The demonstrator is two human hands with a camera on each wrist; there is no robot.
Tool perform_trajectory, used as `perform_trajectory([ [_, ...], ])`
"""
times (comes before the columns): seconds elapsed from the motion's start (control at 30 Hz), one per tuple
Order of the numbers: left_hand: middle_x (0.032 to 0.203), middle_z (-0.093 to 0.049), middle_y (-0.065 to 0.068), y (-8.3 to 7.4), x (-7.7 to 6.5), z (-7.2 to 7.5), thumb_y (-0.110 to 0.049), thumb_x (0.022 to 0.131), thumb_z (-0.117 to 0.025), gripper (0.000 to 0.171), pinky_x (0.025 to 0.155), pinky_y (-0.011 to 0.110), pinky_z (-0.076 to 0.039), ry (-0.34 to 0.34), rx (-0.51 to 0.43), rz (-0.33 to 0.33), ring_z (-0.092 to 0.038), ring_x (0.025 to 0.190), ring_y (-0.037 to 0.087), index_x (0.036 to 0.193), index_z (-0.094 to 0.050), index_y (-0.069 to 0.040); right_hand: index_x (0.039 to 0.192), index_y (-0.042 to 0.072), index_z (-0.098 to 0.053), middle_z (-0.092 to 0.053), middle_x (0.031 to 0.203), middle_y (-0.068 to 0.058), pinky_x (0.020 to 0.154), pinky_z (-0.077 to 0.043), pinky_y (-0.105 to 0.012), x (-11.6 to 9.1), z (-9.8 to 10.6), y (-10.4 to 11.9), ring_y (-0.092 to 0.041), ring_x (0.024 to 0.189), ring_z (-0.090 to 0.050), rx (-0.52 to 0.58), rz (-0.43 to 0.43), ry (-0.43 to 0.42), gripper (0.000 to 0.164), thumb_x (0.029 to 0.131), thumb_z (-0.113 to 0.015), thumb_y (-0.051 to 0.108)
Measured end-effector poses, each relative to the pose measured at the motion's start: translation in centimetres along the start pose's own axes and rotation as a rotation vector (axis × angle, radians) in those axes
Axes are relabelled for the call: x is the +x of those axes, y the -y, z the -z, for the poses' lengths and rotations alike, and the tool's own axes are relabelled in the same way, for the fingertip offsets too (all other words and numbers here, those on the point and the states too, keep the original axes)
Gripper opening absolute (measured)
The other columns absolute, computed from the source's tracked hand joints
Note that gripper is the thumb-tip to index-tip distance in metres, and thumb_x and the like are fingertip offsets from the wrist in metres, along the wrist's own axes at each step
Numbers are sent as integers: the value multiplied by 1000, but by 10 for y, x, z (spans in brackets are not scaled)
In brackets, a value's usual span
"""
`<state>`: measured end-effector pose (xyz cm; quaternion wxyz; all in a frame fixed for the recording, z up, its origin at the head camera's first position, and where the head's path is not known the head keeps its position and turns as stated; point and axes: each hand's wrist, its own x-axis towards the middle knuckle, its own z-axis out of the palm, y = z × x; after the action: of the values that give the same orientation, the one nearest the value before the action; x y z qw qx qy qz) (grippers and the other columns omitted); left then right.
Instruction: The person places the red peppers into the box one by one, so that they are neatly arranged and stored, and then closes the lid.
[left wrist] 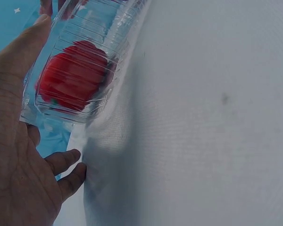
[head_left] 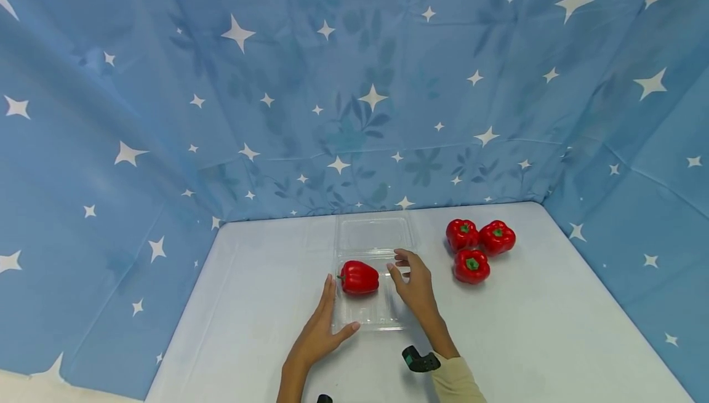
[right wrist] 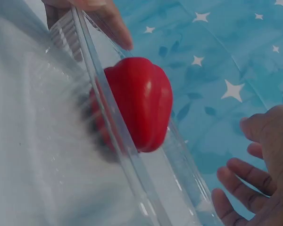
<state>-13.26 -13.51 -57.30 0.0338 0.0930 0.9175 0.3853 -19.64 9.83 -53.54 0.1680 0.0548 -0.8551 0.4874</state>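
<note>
A red bell pepper [head_left: 359,278] lies on its side in the left part of a clear plastic clamshell box [head_left: 373,318], its stem pointing left. The box's lid [head_left: 372,231] is folded back toward the curtain. My left hand [head_left: 318,336] is at the box's near left corner, fingers straight along the left side and thumb spread at the front edge. Over the box's right side is my right hand [head_left: 414,283], its fingers loosely bent with nothing between them. The right wrist view shows the pepper [right wrist: 141,103] rising above the box rim, with the right hand [right wrist: 259,174] apart from it.
Three more red bell peppers [head_left: 472,266] stand in a cluster to the right of the box, stems up. A white cloth [head_left: 249,286] covers the table. A blue curtain [head_left: 354,126] with white stars hangs along the back and sides. A dark band [head_left: 421,360] is on the right wrist.
</note>
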Motion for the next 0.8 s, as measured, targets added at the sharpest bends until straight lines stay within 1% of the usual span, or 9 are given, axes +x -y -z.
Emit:
perform_trajectory([
  [0.13, 165, 2, -10, 1, 0, 0, -62, 82, -65, 106, 114, 56, -32, -1, 5, -7, -14, 152, 25, 159, -3, -24, 130, 10, -55, -63, 123, -11, 89, -58, -46, 1, 11, 0, -27, 113, -62, -41, 5, 3, 43, 91, -69, 20],
  [0.23, 165, 2, -9, 2, 0, -1, -62, 82, -65, 105, 114, 56, -31, -2, -2, -11, -14, 152, 25, 159, -3, -24, 131, 10, -55, -60, 127, -13, 91, -56, -48, 0, 20, -1, -29, 118, -58, -68, 23, -28, 45, 90, -70, 20],
  [0.33, 166, 2, -8, 3, 0, -2, -60, 83, -65, 105, 114, 56, -31, -1, -11, -20, -14, 152, 26, 159, -4, -22, 130, 9, -56, -58, 130, -14, 92, -56, -50, -1, 29, -3, -29, 120, -54, -76, 51, -101, 45, 88, -71, 17],
  [0.47, 166, 1, -7, 2, 0, -2, -60, 83, -66, 105, 114, 56, -31, -4, -18, -27, -15, 152, 27, 159, -5, -19, 128, 9, -57, -56, 132, -14, 96, -53, -52, 0, 40, -9, -28, 122, -51, -52, 68, -220, 47, 85, -74, 14],
  [0.53, 166, 1, -6, 1, 0, -2, -60, 83, -65, 105, 114, 56, -31, -3, -16, -28, -15, 152, 27, 159, -5, -19, 128, 7, -57, -55, 132, -14, 100, -49, -54, 0, 46, -12, -29, 123, -50, -42, 82, -280, 48, 83, -75, 11],
  [0.63, 166, 1, -7, 1, 0, -1, -61, 83, -65, 105, 114, 56, -31, 0, -11, -25, -15, 152, 27, 159, -4, -20, 127, 4, -58, -56, 132, -15, 101, -46, -58, 2, 56, -19, -30, 126, -47, -47, 101, -371, 51, 80, -76, 7],
  [0.7, 166, 1, -6, 1, 0, 0, -61, 83, -64, 105, 114, 56, -31, 0, -9, -27, -15, 152, 27, 159, -4, -21, 128, 3, -57, -55, 134, -17, 101, -45, -60, 2, 62, -24, -31, 129, -45, -64, 97, -425, 53, 78, -77, 5],
  [0.8, 165, 3, -9, 1, 0, 0, -62, 83, -65, 105, 115, 56, -31, 5, -12, -15, -13, 152, 25, 159, -3, -23, 129, 2, -55, -52, 137, -18, 99, -47, -62, 2, 70, -30, -30, 134, -40, -89, 53, -492, 56, 78, -78, 4],
])
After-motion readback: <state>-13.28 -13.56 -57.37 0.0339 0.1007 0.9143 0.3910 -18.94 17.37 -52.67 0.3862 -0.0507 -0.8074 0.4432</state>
